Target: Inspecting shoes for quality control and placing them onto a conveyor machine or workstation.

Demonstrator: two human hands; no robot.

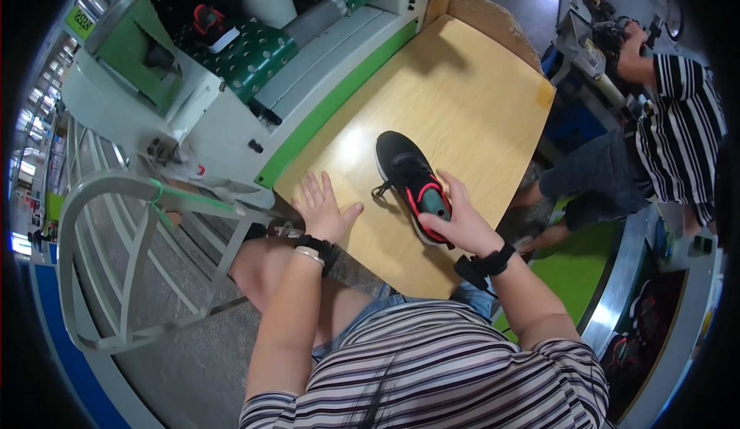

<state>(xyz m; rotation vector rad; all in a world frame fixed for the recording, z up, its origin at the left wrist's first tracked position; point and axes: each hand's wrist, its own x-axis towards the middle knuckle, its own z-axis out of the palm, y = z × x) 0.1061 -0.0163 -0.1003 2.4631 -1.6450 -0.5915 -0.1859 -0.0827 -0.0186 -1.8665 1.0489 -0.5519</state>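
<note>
Grip of the right hand (466, 225): thumb and fingers pinch the heel end of one black fabric shoe with red trim and a white sole (401, 159), the thumb beside one dark green insert (435, 204) seated inside it. The shoe is at the near half of one pale wood-grain table (478, 113), toe pointing away from the person; whether its whole sole touches the surface cannot be told. One black lace loop (381, 190) projects on its left. Grip of the left hand (324, 215): five digits spread, holding nothing, palm down at the table's near left corner. Wrist bands number two, both black (493, 261), one per wrist; one silver bracelet (309, 255) circles the left. Beyond the table, one perforated dark green belt (254, 59) bears one black-and-red shoe (214, 28) and one white tapering cylinder (270, 1). One co-worker in a striped shirt (678, 136) appears at right.
</note>
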